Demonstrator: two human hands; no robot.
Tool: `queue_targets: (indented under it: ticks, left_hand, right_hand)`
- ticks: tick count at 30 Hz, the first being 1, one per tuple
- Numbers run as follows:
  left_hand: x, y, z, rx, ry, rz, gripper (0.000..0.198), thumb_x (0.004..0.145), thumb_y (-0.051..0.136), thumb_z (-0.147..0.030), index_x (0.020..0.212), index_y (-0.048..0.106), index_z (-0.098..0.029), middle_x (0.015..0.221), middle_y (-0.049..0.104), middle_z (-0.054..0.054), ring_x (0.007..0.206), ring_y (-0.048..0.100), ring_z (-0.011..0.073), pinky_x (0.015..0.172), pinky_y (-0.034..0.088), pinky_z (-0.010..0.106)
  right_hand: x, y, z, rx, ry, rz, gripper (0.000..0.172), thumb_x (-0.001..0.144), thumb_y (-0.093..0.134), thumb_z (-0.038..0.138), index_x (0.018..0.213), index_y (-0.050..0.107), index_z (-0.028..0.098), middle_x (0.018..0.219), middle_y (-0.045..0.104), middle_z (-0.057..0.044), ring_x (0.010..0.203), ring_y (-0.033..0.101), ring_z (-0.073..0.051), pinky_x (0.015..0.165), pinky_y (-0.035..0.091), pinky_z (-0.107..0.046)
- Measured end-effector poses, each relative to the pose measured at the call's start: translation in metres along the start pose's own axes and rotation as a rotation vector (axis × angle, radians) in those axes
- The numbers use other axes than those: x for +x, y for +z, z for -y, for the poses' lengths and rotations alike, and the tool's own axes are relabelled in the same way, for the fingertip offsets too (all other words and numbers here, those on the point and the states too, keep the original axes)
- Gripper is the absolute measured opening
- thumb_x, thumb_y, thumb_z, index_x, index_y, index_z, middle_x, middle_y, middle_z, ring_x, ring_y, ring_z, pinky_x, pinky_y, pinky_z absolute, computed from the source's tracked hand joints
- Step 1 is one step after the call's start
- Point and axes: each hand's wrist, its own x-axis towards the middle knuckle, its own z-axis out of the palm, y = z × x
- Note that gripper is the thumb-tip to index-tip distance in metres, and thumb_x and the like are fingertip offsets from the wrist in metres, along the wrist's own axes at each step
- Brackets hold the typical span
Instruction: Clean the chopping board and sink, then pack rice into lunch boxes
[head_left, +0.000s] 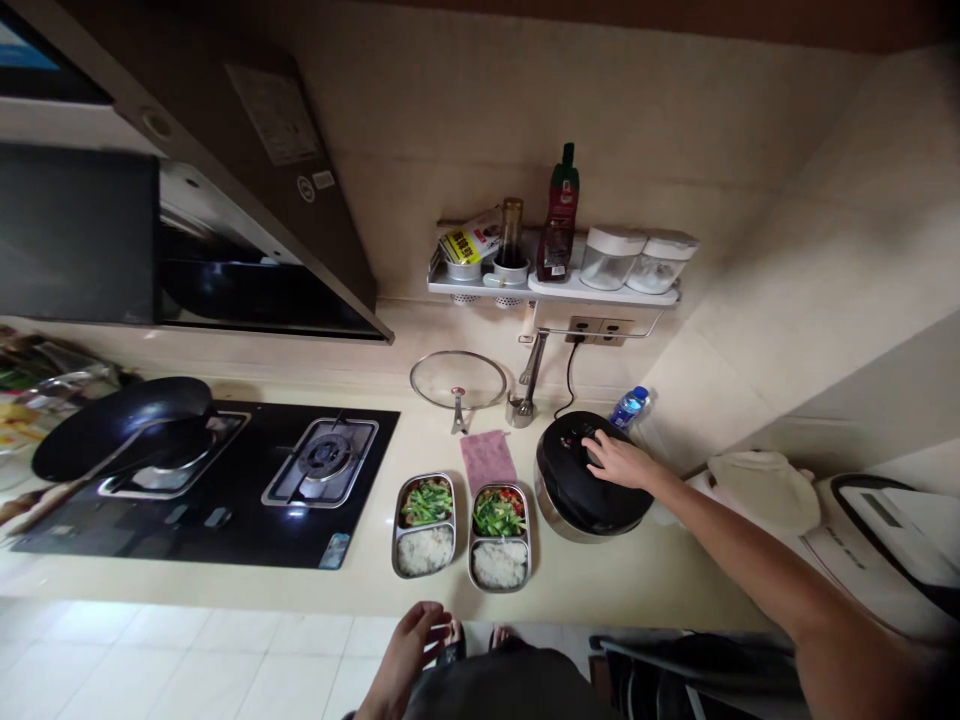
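Observation:
My right hand (616, 460) rests on the black lid of a rice cooker (564, 490), its fingers extended over the control area near the top. The lid is down. In front of the counter edge hangs my left hand (416, 640), fingers loosely bent and apart, with nothing in it. Left of the cooker stand two metal lunch boxes. The left lunch box (394, 545) and the right lunch box (529, 545) each hold white rice in the near compartment and cooked greens in the far one. A pink cloth (489, 457) lies behind them.
A glass lid (457, 382) leans at the wall beside a utensil holder (519, 411). A water bottle (628, 408) is behind the cooker. To the left, a wok (124, 425) sits on the gas stove (247, 530). A shelf (555, 287) with bottles and jars hangs above.

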Motion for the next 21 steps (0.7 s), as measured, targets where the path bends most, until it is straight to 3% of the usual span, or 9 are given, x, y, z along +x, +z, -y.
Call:
queue_targets:
  ticks: [4, 9, 14, 18, 21]
  left_hand:
    - [0.0, -0.005, 0.008, -0.018, 0.003, -0.007, 0.056, 0.057, 0.086, -0.063, 0.086, 0.067, -0.019, 0.099, 0.077, 0.012, 0.09, 0.072, 0.0247, 0.083, 0.054, 0.035]
    - [-0.001, -0.016, 0.023, -0.047, -0.014, -0.051, 0.056, 0.057, 0.087, -0.062, 0.085, 0.067, -0.019, 0.098, 0.077, 0.011, 0.088, 0.072, 0.0235, 0.081, 0.053, 0.034]
    - [-0.004, -0.023, 0.028, -0.055, -0.024, -0.081, 0.053, 0.057, 0.089, -0.058, 0.084, 0.067, -0.019, 0.098, 0.077, 0.01, 0.088, 0.071, 0.0233, 0.081, 0.053, 0.034]
    - [-0.006, -0.019, 0.038, -0.087, 0.008, -0.109, 0.048, 0.059, 0.087, -0.056, 0.083, 0.066, -0.02, 0.097, 0.076, 0.009, 0.085, 0.07, 0.021, 0.079, 0.052, 0.032]
    - [-0.003, -0.014, 0.049, -0.106, -0.028, -0.147, 0.044, 0.058, 0.086, -0.052, 0.073, 0.059, -0.021, 0.08, 0.07, 0.005, 0.069, 0.064, 0.0173, 0.067, 0.046, 0.029]
  right_hand:
    - [0.002, -0.001, 0.007, -0.009, 0.098, 0.014, 0.051, 0.104, 0.047, 0.045, 0.145, 0.048, 0.015, 0.126, 0.057, -0.019, 0.095, 0.071, -0.028, 0.085, 0.051, -0.035]
    - [0.006, -0.001, 0.028, -0.032, 0.334, 0.021, 0.049, 0.105, 0.04, 0.051, 0.136, 0.049, 0.013, 0.114, 0.062, -0.02, 0.087, 0.073, -0.03, 0.073, 0.051, -0.034]
    - [0.012, -0.011, 0.046, 0.021, 0.545, 0.033, 0.048, 0.105, 0.039, 0.052, 0.126, 0.05, 0.011, 0.107, 0.064, -0.02, 0.09, 0.074, -0.032, 0.074, 0.052, -0.035]
    - [0.0, -0.011, 0.045, 0.134, 0.542, -0.037, 0.06, 0.103, 0.037, 0.059, 0.139, 0.045, 0.012, 0.116, 0.062, -0.022, 0.093, 0.074, -0.031, 0.076, 0.053, -0.037]
    - [-0.016, 0.009, 0.042, 0.202, 0.493, -0.187, 0.066, 0.1, 0.03, 0.061, 0.144, 0.045, 0.013, 0.12, 0.061, -0.024, 0.091, 0.074, -0.035, 0.072, 0.056, -0.044]
